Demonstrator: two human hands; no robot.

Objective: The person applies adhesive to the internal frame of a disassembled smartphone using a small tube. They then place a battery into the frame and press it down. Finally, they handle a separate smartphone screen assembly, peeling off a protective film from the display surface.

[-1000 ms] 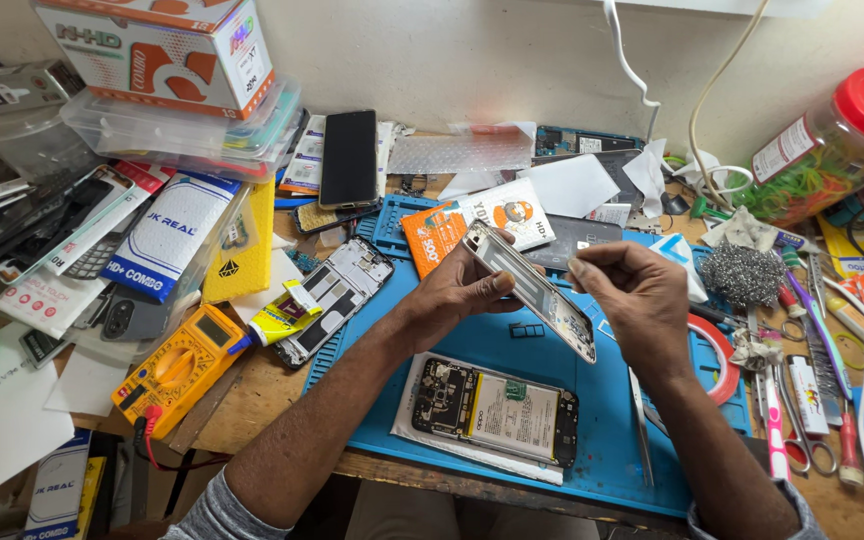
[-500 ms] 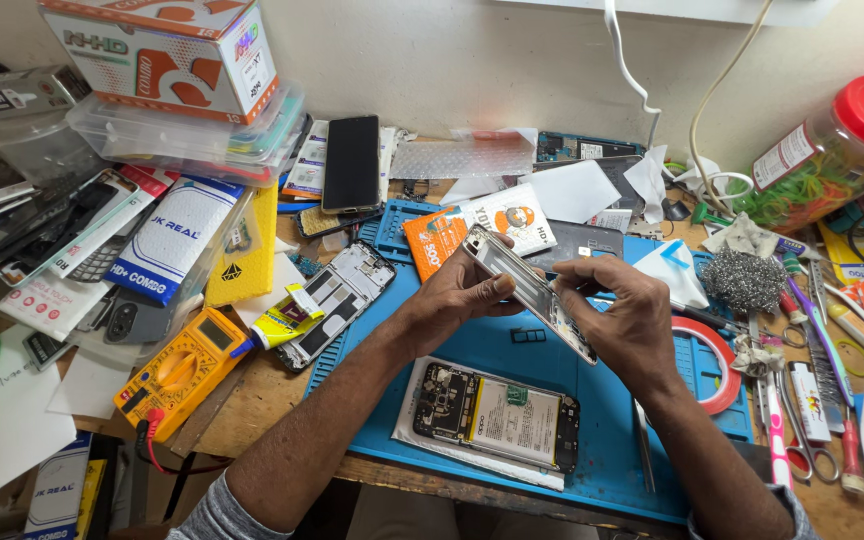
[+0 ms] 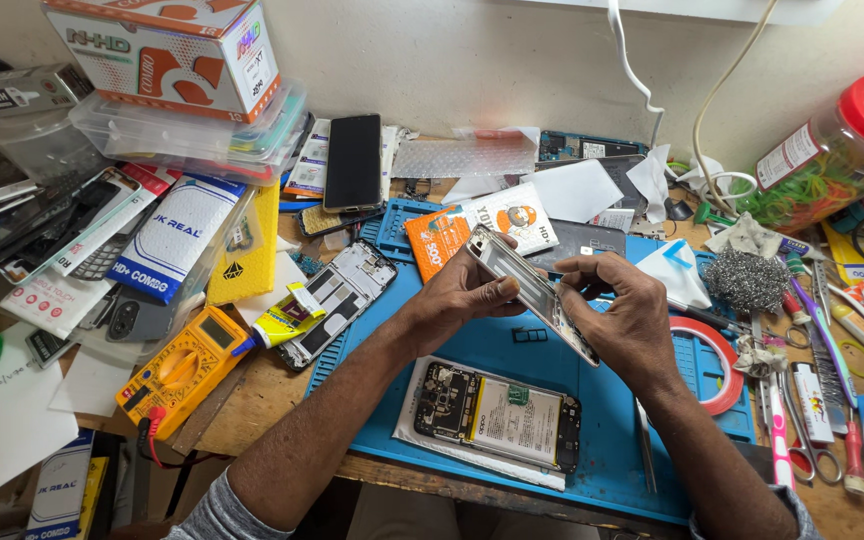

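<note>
Both hands hold a silver phone frame (image 3: 522, 282) tilted on edge above the blue work mat (image 3: 512, 345). My left hand (image 3: 462, 295) grips its near long side with thumb and fingers. My right hand (image 3: 620, 318) pinches its right end, fingers curled over the edge. Below the hands an opened phone (image 3: 497, 410) lies flat on a white sheet, its battery and board exposed. A second bare phone frame (image 3: 337, 300) rests at the mat's left edge, beside a small glue tube (image 3: 287, 318).
A yellow multimeter (image 3: 184, 370) lies left of the mat. Stacked boxes and plastic trays (image 3: 167, 70) fill the back left. A red tape ring (image 3: 717, 360), steel wool (image 3: 747, 280), tweezers (image 3: 645, 460), several hand tools and a red-lidded jar (image 3: 837, 150) crowd the right.
My right hand has slid a little left along the frame's right end, and the fingers have curled tighter over it. The left hand keeps its grip.
</note>
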